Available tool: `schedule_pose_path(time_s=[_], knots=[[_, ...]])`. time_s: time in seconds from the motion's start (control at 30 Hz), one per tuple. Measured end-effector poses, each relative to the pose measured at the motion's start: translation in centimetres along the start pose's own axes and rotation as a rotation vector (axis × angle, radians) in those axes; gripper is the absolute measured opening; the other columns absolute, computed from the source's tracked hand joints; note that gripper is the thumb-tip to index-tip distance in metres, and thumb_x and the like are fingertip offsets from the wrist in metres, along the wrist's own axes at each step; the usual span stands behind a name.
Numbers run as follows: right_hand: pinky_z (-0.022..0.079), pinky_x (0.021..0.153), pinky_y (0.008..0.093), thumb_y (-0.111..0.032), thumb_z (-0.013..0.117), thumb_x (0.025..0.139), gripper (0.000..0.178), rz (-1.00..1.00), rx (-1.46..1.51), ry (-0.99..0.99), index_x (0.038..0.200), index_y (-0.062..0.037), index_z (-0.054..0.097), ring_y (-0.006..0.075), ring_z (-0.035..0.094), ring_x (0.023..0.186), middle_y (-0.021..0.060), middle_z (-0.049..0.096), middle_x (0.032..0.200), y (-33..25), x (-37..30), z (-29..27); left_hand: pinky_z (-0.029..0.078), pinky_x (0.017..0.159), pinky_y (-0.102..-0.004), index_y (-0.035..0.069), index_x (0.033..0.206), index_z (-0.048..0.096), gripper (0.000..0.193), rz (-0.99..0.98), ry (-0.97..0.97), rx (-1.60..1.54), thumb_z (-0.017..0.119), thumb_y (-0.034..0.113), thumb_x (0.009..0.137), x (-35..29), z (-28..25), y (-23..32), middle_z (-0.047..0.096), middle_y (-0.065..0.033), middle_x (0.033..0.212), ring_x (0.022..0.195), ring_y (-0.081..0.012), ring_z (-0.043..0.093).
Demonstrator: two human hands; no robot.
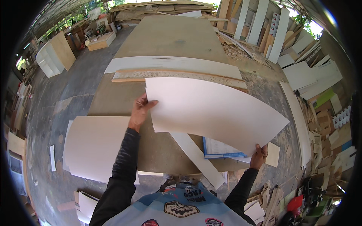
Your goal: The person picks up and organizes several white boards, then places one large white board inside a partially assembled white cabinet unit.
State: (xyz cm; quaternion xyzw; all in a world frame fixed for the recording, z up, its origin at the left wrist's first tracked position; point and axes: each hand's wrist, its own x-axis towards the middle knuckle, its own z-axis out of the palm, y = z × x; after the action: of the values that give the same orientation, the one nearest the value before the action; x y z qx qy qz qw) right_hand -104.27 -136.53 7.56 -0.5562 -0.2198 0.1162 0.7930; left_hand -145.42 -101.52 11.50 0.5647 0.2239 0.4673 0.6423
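Observation:
Both my hands hold up a large pale sheet [211,109], thin and slightly bowed, above the workbench. My left hand [140,109] is closed on its left edge, the thumb lying over the top face. At the near right edge, my right hand [259,156] grips the same sheet, its fingers partly hidden. To the left, more pale sheets [98,145] lie on the bench, overhanging its side. Below the held sheet, a white strip [198,160] lies slantwise, beside a blue-edged flat pack [222,147] that the sheet partly covers.
The long brown bench top [169,37] stretches away from me. Across it lie a white board [173,63] and a wood-edged strip [181,74]. Tall boards [260,22] lean at the far right, with offcuts heaped on the right-hand floor. A white cabinet [52,56] stands at far left.

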Motion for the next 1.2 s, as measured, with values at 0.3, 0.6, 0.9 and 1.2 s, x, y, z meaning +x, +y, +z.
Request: schedule_pose_path(time_s=[0.3, 0.6, 0.9, 1.2], knots=[[0.041, 0.086, 0.0254, 0.000, 0.061, 0.090, 0.023, 0.073, -0.126, -0.095, 0.112, 0.0011, 0.066, 0.0097, 0.057, 0.094, 0.0021, 0.067, 0.102, 8.0, -2.7, -10.2, 0.043, 0.088, -0.0254, 0.003, 0.114, 0.060, 0.023, -0.014, 0.234, -0.010, 0.055, 0.000, 0.091, -12.0, 6.3, -5.8, 0.063, 0.0009, 0.103, 0.096, -0.0074, 0.054], [0.041, 0.096, 0.0334, -0.010, 0.056, 0.090, 0.028, -0.050, -0.388, -0.100, 0.115, 0.0019, 0.061, 0.0180, 0.056, 0.106, 0.0071, 0.062, 0.114, 8.7, -1.3, -12.6, 0.039, 0.092, -0.0250, 0.001, 0.116, 0.055, 0.023, 0.236, 0.470, 0.072, 0.053, 0.004, 0.093, -15.7, 8.9, -3.4, 0.057, -0.0036, 0.105, 0.100, -0.0104, 0.050], [0.034, 0.104, 0.0382, -0.028, 0.053, 0.095, 0.048, -0.008, 0.190, -0.043, 0.133, 0.0015, 0.046, 0.0232, 0.048, 0.123, 0.0106, 0.055, 0.129, 4.3, -1.4, -8.5, 0.040, 0.097, -0.0312, 0.002, 0.110, 0.058, 0.017, 0.346, 0.584, -0.304, 0.050, 0.013, 0.100, -15.9, 9.8, -2.3, 0.061, -0.0083, 0.109, 0.104, -0.0164, 0.056], [0.034, 0.103, 0.0353, -0.040, 0.042, 0.103, 0.047, 0.036, 0.178, 0.110, 0.131, -0.0027, 0.049, 0.0210, 0.046, 0.123, 0.0097, 0.052, 0.130, 3.4, -1.7, -6.7, 0.042, 0.093, -0.0302, 0.002, 0.103, 0.062, 0.013, 0.240, 0.555, -0.507, 0.054, 0.012, 0.099, -16.1, 9.2, -3.3, 0.064, -0.0089, 0.101, 0.098, -0.0163, 0.059]])
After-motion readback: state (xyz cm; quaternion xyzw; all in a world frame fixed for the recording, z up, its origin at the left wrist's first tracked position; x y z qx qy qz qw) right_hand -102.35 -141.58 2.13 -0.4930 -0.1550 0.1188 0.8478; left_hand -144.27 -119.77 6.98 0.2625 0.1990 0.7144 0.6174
